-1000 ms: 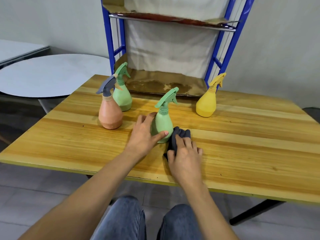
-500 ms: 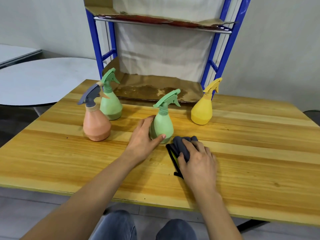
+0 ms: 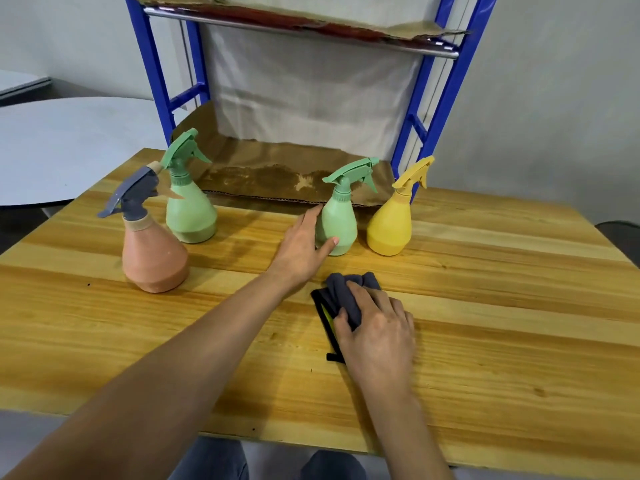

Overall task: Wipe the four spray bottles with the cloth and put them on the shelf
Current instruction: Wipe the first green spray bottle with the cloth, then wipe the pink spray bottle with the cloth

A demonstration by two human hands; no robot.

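Observation:
Four spray bottles stand on the wooden table (image 3: pixel 485 306). My left hand (image 3: pixel 301 249) wraps around the lower body of a small green bottle (image 3: pixel 341 216) near the table's back edge. Just right of it stands a yellow bottle (image 3: pixel 391 221). At the left are a salmon bottle with a grey trigger (image 3: pixel 152 251) and, behind it, a larger green bottle (image 3: pixel 188 206). My right hand (image 3: pixel 377 336) presses on and grips a bunched dark grey cloth (image 3: pixel 343 292) lying on the table in front of the small green bottle.
A blue metal shelf (image 3: pixel 446 98) stands behind the table, its lower level lined with stained brown cardboard (image 3: pixel 277 168), white fabric at its back. A round grey table (image 3: pixel 69 143) sits at the left. My knees show below the table's front edge.
My left hand has pushed the small green bottle away from me, toward the shelf and beside the yellow bottle. The cloth and my right hand stayed on the table, now apart from the bottle.

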